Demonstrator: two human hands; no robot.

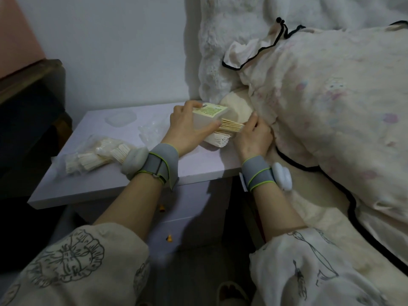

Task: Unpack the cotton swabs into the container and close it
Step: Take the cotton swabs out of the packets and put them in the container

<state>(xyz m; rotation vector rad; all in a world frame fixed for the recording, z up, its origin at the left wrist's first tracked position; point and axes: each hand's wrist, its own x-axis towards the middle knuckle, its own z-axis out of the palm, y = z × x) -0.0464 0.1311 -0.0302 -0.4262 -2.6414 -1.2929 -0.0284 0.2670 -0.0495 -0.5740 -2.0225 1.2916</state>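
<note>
My left hand [188, 127] grips a pale square container [209, 117] with a green-printed label, tipped on its side over the right part of the lilac table [198, 166]. A bundle of wooden-stick cotton swabs [230, 127] pokes out of its open end, and my right hand [254, 138] holds that bundle at its tips. More white swabs [218, 140] lie on the table just under the container. A clear lid [121, 119] rests at the table's back left.
A plastic bag of bundled cotton swabs [92, 157] lies at the table's left front, with crumpled clear wrapping [152, 131] behind it. A bed with a quilt [331, 102] presses against the table's right side. Dark furniture [28, 107] stands to the left.
</note>
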